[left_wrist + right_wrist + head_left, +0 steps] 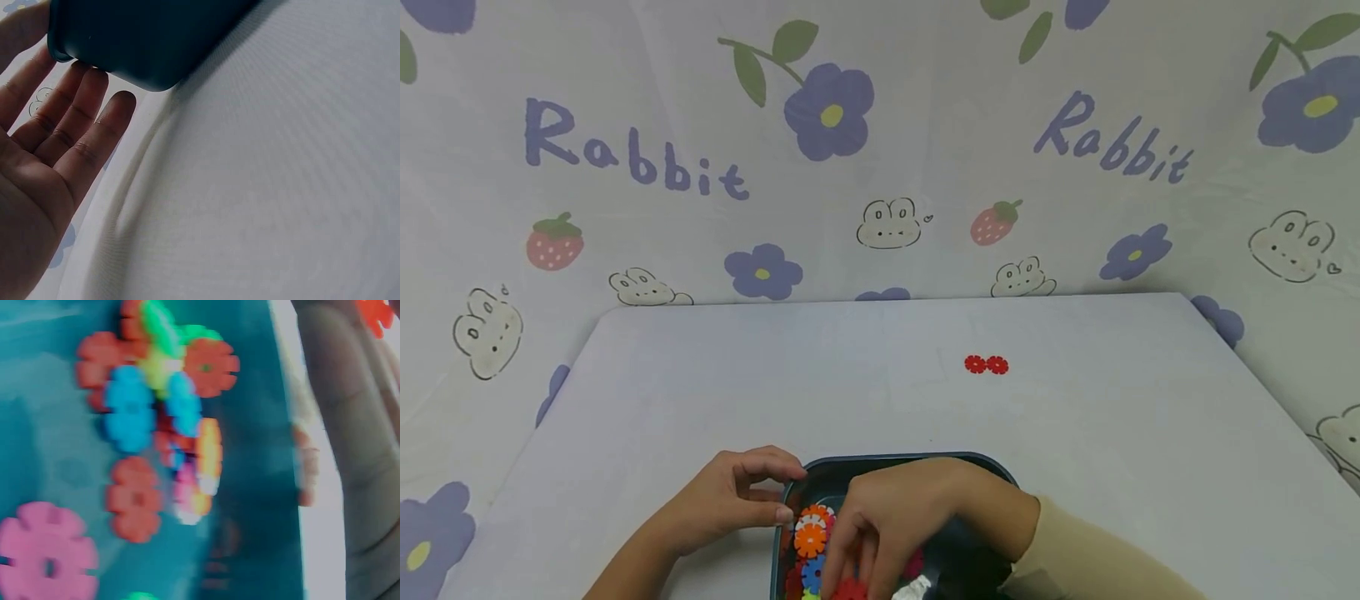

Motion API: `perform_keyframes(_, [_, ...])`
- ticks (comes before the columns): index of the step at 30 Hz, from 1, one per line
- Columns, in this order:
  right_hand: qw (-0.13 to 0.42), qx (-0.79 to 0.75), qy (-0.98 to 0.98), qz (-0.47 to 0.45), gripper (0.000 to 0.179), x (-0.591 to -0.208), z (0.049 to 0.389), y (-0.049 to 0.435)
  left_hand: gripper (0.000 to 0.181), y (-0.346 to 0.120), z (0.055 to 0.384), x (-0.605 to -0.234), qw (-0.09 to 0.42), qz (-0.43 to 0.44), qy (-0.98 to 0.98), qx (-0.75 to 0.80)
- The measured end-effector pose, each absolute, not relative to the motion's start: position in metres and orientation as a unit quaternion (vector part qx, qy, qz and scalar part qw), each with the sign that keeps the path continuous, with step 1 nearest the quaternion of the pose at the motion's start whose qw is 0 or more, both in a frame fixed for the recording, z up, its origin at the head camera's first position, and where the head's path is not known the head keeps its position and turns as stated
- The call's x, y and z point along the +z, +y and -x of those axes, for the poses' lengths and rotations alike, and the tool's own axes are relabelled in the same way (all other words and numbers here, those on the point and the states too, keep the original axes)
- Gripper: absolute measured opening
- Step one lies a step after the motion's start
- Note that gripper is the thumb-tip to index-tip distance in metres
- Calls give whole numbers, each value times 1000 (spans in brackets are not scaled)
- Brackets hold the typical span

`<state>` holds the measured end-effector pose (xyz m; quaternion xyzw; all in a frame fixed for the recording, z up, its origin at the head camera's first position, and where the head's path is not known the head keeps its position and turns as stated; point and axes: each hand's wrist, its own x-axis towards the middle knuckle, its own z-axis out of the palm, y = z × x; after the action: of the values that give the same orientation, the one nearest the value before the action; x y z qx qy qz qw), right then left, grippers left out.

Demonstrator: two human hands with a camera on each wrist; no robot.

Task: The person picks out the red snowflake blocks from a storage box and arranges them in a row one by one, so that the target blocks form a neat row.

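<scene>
A dark teal tray at the near edge of the head view holds several flower-shaped plastic discs. My right hand reaches down into it, fingers pointing at the discs. A red disc is pinched at its fingertips; in the right wrist view this red disc shows beside the fingers. My left hand touches the tray's left rim near the far corner. From the left wrist view, the left hand's fingers are extended and spread against the tray's outer side.
Inside the tray lie an orange disc, a blue disc and a pink disc. Two joined red discs rest farther back on the white table. A patterned cloth hangs behind the table.
</scene>
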<state>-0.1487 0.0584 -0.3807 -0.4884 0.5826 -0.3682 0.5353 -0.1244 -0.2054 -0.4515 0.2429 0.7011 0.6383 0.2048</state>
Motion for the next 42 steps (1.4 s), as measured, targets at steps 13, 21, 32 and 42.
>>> perform_keyframes(13, [367,-506,592,509,37,-331,151,114,34,-201,125,-449,200,-231,723,619])
perform_keyframes(21, [205,-502,720,432,40,-325,183,174,33,-204,124,-447,198,-229,727,617])
perform_keyframes(32, [75,-464,880,66,51,-394,246,251,33,-206,122,-448,196,-224,732,613])
perform_keyframes(42, [81,-404,910,-37,62,-454,266,276,32,-204,123,-448,197,-224,727,618])
